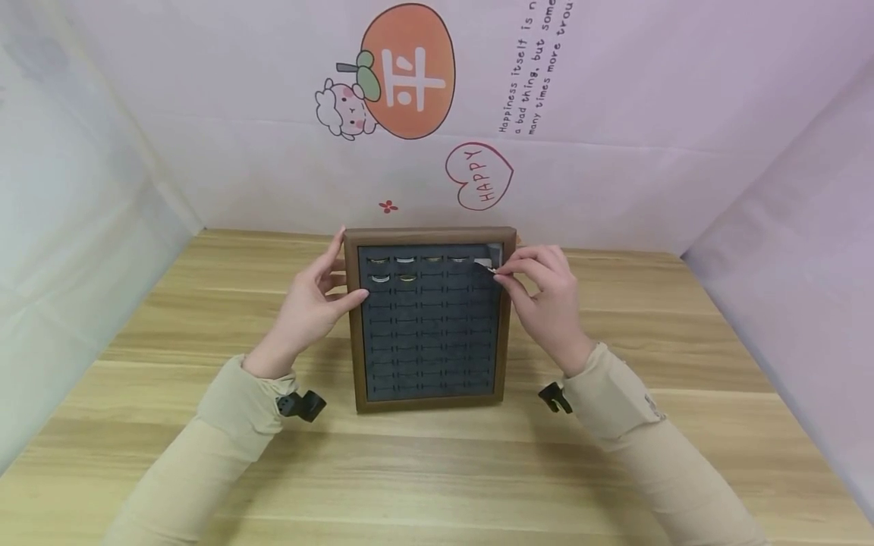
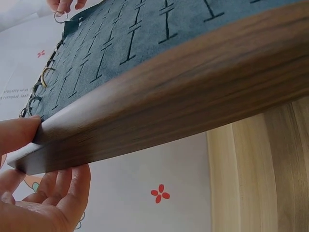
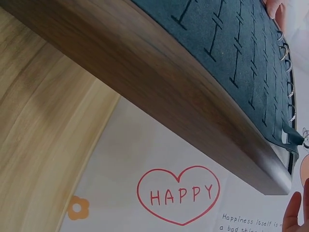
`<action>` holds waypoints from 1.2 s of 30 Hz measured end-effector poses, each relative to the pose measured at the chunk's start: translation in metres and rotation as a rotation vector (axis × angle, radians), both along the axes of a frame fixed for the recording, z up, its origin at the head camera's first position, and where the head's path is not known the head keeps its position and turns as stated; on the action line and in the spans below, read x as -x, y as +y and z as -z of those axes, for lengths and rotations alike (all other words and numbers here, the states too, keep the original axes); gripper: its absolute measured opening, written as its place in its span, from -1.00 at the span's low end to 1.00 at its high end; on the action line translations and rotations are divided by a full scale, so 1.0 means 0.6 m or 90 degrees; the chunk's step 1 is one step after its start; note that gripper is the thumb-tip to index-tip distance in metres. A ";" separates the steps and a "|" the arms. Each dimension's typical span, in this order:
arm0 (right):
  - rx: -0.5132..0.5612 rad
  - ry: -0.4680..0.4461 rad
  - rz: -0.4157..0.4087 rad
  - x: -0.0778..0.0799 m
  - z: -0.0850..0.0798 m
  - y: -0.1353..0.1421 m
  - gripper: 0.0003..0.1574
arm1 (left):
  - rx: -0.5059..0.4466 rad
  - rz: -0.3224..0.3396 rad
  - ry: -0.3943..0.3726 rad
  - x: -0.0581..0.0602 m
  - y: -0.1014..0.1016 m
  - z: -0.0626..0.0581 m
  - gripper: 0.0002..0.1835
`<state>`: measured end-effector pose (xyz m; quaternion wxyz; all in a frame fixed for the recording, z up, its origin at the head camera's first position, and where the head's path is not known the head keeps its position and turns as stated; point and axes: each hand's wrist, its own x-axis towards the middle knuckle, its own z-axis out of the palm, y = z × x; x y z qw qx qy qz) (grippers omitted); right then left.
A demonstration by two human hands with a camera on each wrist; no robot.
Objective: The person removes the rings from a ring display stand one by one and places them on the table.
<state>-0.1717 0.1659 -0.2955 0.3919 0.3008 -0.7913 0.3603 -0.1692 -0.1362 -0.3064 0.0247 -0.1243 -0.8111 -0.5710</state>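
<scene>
A wood-framed ring display tray [image 1: 429, 334] with a dark blue-grey slotted pad stands tilted up on the table. My left hand [image 1: 307, 307] grips its upper left side, thumb on the front and fingers behind the frame, as the left wrist view shows. Several gold and silver rings [image 1: 407, 278] sit in the top two rows of slots. At the upper right corner my right hand [image 1: 546, 299] pinches a ring [image 2: 61, 17] between thumb and fingertips, right by the top row. The pad's corner there [image 3: 291, 140] is lifted away from the frame.
The wood-grain table [image 1: 437, 470] extends around the tray. Behind it rises a white printed cloth [image 1: 273, 174] with an orange fruit drawing and a red heart. Pale cloth walls [image 1: 61, 189] stand at both sides. Dark wrist mounts [image 1: 300, 406] sit at the cuffs.
</scene>
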 end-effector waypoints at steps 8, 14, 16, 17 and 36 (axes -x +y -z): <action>0.052 -0.013 0.028 -0.004 -0.005 0.007 -0.92 | 0.002 -0.003 -0.003 -0.003 -0.002 -0.003 -0.02; 0.029 -0.037 0.024 -0.007 -0.003 0.021 -0.92 | -0.001 -0.002 -0.002 -0.003 -0.001 -0.002 -0.02; 0.017 -0.045 0.024 -0.008 0.000 0.028 -0.91 | -0.003 -0.001 -0.005 -0.003 0.000 -0.002 -0.02; 0.010 -0.048 0.026 -0.008 0.002 0.032 -0.91 | -0.003 -0.002 -0.007 -0.003 0.001 -0.001 -0.02; -0.135 -0.162 0.120 0.009 0.078 0.168 -0.87 | -0.004 -0.007 -0.011 -0.002 0.002 -0.002 -0.02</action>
